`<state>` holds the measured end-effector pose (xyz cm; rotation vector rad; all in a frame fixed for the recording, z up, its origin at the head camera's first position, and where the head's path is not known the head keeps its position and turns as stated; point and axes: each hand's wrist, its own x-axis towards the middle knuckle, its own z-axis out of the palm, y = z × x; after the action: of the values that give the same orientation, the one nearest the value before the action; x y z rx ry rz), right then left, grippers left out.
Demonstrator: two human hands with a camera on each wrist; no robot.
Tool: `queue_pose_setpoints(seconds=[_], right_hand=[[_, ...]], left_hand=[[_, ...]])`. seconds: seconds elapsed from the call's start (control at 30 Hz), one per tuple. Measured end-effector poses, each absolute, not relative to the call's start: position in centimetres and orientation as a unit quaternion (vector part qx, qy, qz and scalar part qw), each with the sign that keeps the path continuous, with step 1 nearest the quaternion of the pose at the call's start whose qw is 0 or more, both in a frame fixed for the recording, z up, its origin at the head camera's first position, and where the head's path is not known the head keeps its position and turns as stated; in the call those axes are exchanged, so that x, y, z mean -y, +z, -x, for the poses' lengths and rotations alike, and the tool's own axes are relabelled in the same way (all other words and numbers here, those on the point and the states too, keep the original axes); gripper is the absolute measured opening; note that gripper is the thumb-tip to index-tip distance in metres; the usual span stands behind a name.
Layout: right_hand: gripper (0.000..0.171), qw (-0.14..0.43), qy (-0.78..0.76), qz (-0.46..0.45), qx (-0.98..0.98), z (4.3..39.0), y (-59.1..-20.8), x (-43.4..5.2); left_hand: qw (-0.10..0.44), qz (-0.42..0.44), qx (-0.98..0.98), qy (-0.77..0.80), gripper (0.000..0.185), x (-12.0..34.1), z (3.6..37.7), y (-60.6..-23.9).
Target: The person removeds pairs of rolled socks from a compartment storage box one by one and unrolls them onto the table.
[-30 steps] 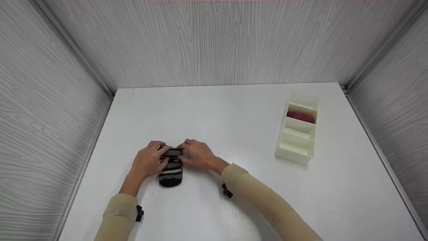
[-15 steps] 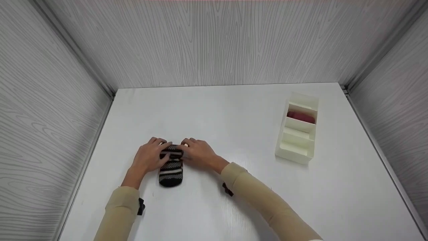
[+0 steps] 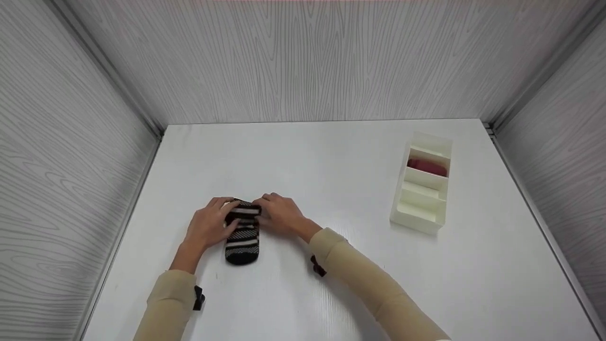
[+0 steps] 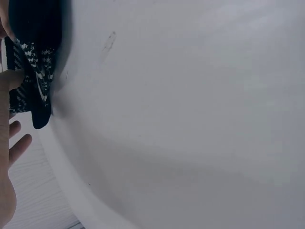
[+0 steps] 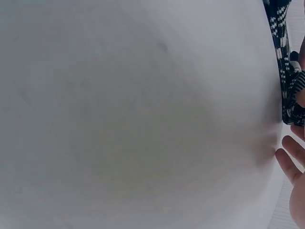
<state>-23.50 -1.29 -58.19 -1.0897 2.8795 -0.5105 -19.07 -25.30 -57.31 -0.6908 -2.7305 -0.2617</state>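
Observation:
A black sock with white and red stripes (image 3: 242,237) lies lengthwise on the white table (image 3: 303,156), left of the middle. My left hand (image 3: 210,223) pinches the sock's far end from the left, and my right hand (image 3: 280,214) pinches the same end from the right. That end is lifted and bunched between the two hands, while the near end lies flat. The left wrist view shows the sock (image 4: 33,57) at the left edge beside my left hand (image 4: 9,148). In the right wrist view the sock (image 5: 285,62) runs along the right edge above my right hand (image 5: 294,162).
A cream divided organizer (image 3: 423,189) stands at the right of the table, and a red item (image 3: 426,166) lies in one of its far compartments. Grey wood-grain walls close in the table on the left, back and right.
Both hands have shifted slightly away from me with the sock's far end, which now sits more bunched up. The near end of the sock has stayed in place.

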Motion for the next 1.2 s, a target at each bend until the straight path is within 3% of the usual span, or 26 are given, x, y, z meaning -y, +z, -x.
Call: queue_pose_setpoints(seconds=[0.3,0.43,0.67,0.97,1.07,1.2], right_hand=[[0.039,0.087,-0.275,0.312,-0.905,23.6,-57.8,1.3],[0.039,0.094,-0.293,0.297,-0.904,23.8,-57.9,1.2],[0.04,0.005,-0.193,0.348,-0.917,23.9,-58.0,0.7],[0.031,-0.192,-0.047,0.443,-0.874,24.3,-58.8,0.3],[0.027,-0.206,-0.024,0.442,-0.873,24.3,-59.0,0.3],[0.028,-0.172,-0.02,0.433,-0.885,24.4,-59.0,0.3]], left_hand=[[0.15,0.243,0.954,-0.088,0.045,25.3,19.2,-57.2],[0.137,0.244,0.956,-0.09,0.041,25.1,19.5,-57.0],[0.097,0.237,0.963,-0.083,0.037,24.6,20.5,-56.4],[0.065,0.226,0.969,-0.074,0.04,24.2,22.1,-56.1],[0.057,0.218,0.971,-0.083,0.042,24.0,22.4,-56.1],[0.052,0.208,0.972,-0.094,0.043,24.0,22.3,-56.4]])
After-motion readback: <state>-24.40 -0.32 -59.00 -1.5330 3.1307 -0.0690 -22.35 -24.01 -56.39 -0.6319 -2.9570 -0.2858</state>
